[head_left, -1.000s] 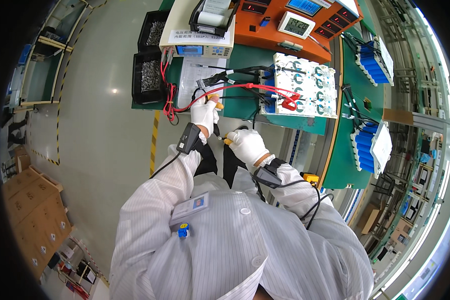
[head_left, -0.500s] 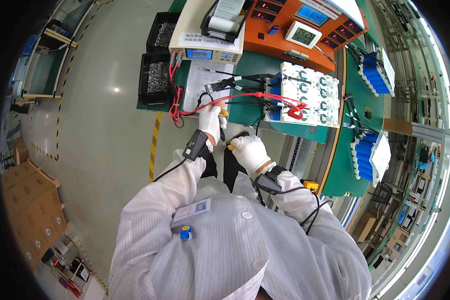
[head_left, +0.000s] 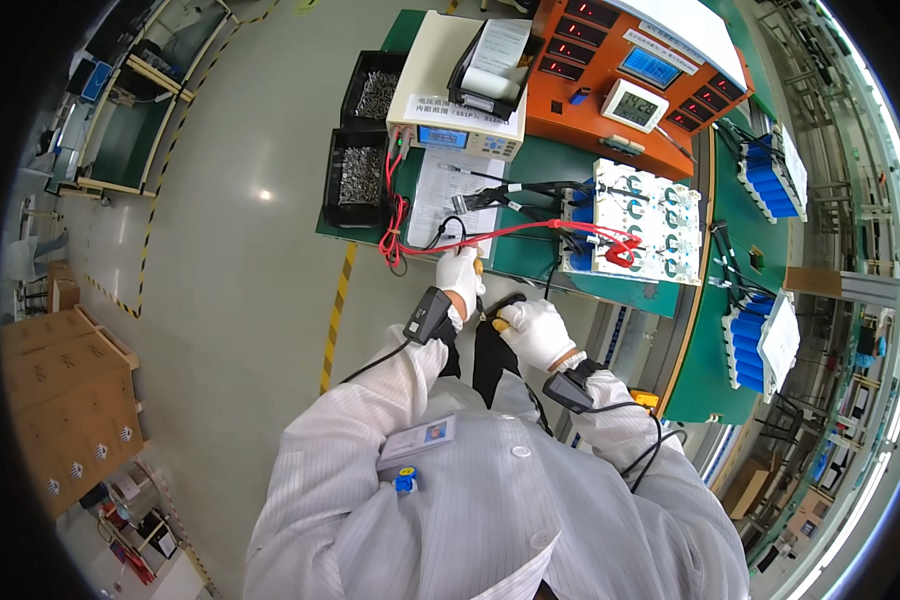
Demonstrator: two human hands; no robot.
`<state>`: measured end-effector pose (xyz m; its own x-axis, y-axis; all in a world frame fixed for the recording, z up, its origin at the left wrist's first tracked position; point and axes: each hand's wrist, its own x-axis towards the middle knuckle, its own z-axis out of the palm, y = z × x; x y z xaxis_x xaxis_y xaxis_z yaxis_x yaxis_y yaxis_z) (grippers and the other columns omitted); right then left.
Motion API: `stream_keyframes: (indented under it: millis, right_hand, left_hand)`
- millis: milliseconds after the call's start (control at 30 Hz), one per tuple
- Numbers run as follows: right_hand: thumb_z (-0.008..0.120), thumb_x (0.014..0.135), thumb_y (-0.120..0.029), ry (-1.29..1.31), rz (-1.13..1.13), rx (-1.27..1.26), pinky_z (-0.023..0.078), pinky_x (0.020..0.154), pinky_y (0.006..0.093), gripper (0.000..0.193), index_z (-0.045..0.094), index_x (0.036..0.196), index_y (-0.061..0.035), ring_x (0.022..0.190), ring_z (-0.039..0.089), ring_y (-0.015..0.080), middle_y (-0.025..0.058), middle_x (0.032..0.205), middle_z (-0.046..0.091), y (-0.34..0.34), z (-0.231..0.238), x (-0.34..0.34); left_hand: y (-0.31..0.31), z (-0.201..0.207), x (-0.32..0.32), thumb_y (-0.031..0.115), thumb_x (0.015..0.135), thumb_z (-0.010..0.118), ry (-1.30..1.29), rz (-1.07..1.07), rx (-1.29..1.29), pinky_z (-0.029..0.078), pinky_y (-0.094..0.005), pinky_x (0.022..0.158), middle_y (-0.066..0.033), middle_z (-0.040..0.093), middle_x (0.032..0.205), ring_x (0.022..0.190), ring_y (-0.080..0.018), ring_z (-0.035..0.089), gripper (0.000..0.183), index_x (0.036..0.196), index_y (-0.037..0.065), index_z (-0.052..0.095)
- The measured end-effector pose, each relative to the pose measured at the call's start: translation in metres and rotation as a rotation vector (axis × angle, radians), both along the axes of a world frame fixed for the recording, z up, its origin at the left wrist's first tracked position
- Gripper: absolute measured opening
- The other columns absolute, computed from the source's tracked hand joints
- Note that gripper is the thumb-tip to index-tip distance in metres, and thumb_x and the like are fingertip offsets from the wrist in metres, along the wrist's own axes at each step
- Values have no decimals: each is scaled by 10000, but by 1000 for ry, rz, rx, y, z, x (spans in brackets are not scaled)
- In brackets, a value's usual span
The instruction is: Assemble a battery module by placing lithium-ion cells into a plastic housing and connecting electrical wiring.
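Observation:
My left hand, in a white glove with yellowish fingertips, is closed just in front of the green bench's near edge. A thin black cable loops down to its fingers; whatever lies inside the grip is hidden. To the right and slightly nearer me, my right hand, gloved alike, has thumb and fingers drawn together; what they pinch is too small to make out. Past them on the bench sits a battery pack with a white top plate and blue cells. Red test leads run across to a red clip on it.
Two black bins of screws stand at the bench's left. Beside them are a cream meter and an orange test unit. More blue packs sit on the right bench. Cardboard boxes are at far left.
The whole view has shifted, so bench and hands appear farther right and lower. Both hands keep nearly the same closed pose and stay near each other.

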<state>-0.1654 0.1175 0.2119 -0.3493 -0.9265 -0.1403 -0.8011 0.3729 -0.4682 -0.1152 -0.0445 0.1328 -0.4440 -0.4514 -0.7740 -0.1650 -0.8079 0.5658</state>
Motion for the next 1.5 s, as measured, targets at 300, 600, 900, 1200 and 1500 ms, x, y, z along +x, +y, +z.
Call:
stream_keyframes:
  millis: [300,600,900,1200,1500]
  right_hand:
    - [677,811,-236,5,4,-69,474,748,431,132,680,829,-105,740,652,303,96,729,655,7,-8,2]
    - [674,792,-222,-2,-5,-89,468,750,427,120,686,836,-110,733,650,305,98,721,654,9,-11,0]
    - [662,813,-238,-19,19,-89,461,749,434,117,679,851,-129,729,650,307,92,723,653,11,-9,-4]
    - [659,818,-236,-43,26,-58,463,753,442,137,677,883,-116,768,654,310,94,767,664,12,-7,-7]
    - [660,809,-215,-58,18,-60,469,761,441,144,683,899,-105,779,655,317,102,778,669,14,-15,-7]
  left_hand:
    - [-1,5,2,243,1004,505,-10,7,28,294,-279,385,-6,439,698,429,-104,343,152,969,114,576]
    - [-3,-1,1,274,979,568,2,25,41,307,-290,362,3,431,635,404,-106,364,168,949,110,591]
    - [-4,8,-1,267,1007,524,-23,18,34,282,-275,382,-3,421,679,426,-102,335,165,956,120,582]
    - [-9,6,-3,259,1001,528,-46,11,47,293,-287,389,-8,410,691,444,-113,339,169,967,111,600]
    - [-11,8,-6,249,1002,525,-54,1,47,290,-283,390,1,388,670,449,-110,343,168,957,107,602]
